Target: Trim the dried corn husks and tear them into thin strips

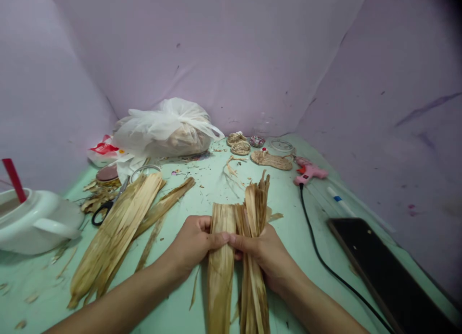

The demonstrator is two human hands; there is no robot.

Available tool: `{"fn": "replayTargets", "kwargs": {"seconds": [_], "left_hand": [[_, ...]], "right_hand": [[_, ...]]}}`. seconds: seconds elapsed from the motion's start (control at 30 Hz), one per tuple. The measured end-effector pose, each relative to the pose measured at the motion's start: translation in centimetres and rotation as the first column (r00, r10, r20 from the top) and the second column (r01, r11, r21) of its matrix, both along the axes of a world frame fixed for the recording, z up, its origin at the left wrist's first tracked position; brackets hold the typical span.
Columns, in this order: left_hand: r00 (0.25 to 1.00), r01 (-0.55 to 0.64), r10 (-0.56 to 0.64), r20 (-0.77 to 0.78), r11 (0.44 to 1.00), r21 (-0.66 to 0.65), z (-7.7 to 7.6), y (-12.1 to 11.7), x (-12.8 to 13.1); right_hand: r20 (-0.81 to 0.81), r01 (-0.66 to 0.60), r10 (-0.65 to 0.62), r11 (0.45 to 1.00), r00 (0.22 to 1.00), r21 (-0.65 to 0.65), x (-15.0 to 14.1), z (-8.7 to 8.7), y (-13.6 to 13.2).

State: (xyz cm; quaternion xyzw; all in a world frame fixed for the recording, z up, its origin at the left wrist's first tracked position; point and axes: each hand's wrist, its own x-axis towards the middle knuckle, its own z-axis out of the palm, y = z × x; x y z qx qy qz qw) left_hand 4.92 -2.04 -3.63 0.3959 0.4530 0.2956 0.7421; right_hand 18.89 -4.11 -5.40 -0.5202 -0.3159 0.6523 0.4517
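While both hands pinch dry husk strips (236, 257) in the middle of the green table (288, 218), the brittle material is the main risk. The left hand (193, 245) closes its fingers on a broad flat strip, thumb on top, and the right hand (265, 252) pinches a thicker bundle of narrow strips just beside it; the fingertips of the two hands nearly meet. I think the strips can split along the grain if the hands pull them apart too hard, and the loose narrow ones can slide out of the bundle, because only the middle part is held.

Around them, from left to right: at nine o'clock stands a white pot (36, 221) with a red stick in it. At ten o'clock lies a husk pile (115, 233), with scissors (108, 204) partly under its far end, so an elbow can push the pile. At twelve o'clock, far away, sits a plastic bag (166, 129), and then some woven pieces (270, 160). At one o'clock lies a pink glue gun (308, 173); its black cord (317, 252) runs close by the right wrist and can catch it. At three o'clock lies a dark phone (378, 271), near the table edge.
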Motion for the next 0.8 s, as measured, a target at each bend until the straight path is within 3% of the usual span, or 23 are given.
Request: {"fn": "replayTargets", "kwargs": {"seconds": [0.4,0.6,0.8], "left_hand": [[0.999,0.005,-0.005,-0.049,1.0,0.006,0.03,-0.32,0.2],[0.999,-0.03,0.029,-0.026,0.998,-0.05,-0.18,-0.2,0.22],[0.997,-0.037,0.039,-0.069,0.999,0.019,-0.63,-0.51,0.53]], "right_hand": [[0.114,-0.064,0.058,0.997,0.992,0.052,-0.13,0.18,-0.24],[0.071,-0.076,0.071,0.995,0.995,0.072,-0.02,-0.09,-0.23],[0.107,-0.073,0.063,0.993,0.992,0.091,-0.3,-0.07,-0.27]]}}
